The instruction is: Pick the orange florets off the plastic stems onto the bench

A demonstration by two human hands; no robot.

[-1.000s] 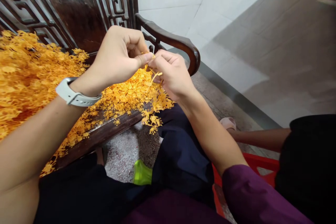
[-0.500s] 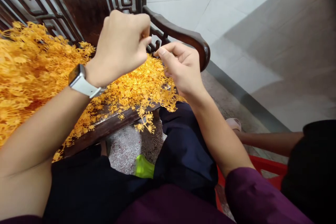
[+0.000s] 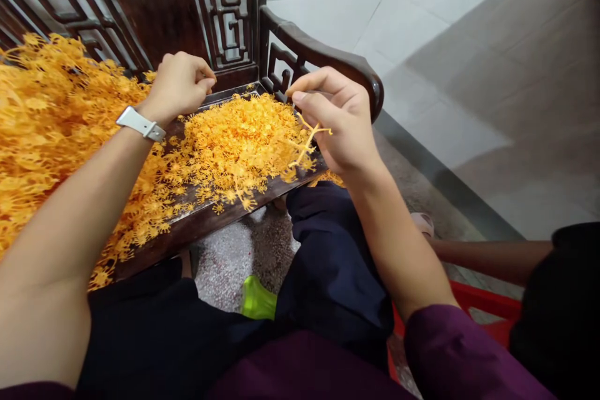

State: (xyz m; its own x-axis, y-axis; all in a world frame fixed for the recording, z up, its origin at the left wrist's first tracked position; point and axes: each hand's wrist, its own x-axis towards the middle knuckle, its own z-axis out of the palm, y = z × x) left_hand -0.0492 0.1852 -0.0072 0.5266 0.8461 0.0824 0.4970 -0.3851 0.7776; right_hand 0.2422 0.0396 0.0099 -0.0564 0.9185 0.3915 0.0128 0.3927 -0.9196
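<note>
My right hand (image 3: 344, 122) is closed in a pinch, with a thin, branched orange-yellow plastic stem (image 3: 307, 145) hanging beneath its fingers. The stem looks mostly bare of flower pieces. Away to the left, my left hand (image 3: 180, 84) has its thumb and fingertips together above the bench seat; whatever is between them is too small or hidden to make out. Below and between both hands lies a pile of small spiky orange flower pieces (image 3: 244, 144). Beside my left forearm rises a larger heap of branched orange plastic sprays (image 3: 51, 131).
A dark carved wooden bench (image 3: 201, 219) carries both heaps, with a curved armrest (image 3: 337, 59) at its right end. Under it on the speckled floor is a bright green object (image 3: 257, 300). At the right, another person's leg (image 3: 487, 259) is near a red plastic stool (image 3: 492, 303).
My left hand has moved left and down, away from my right hand. The flowered spray below my right hand no longer shows; a barer branched stem hangs there.
</note>
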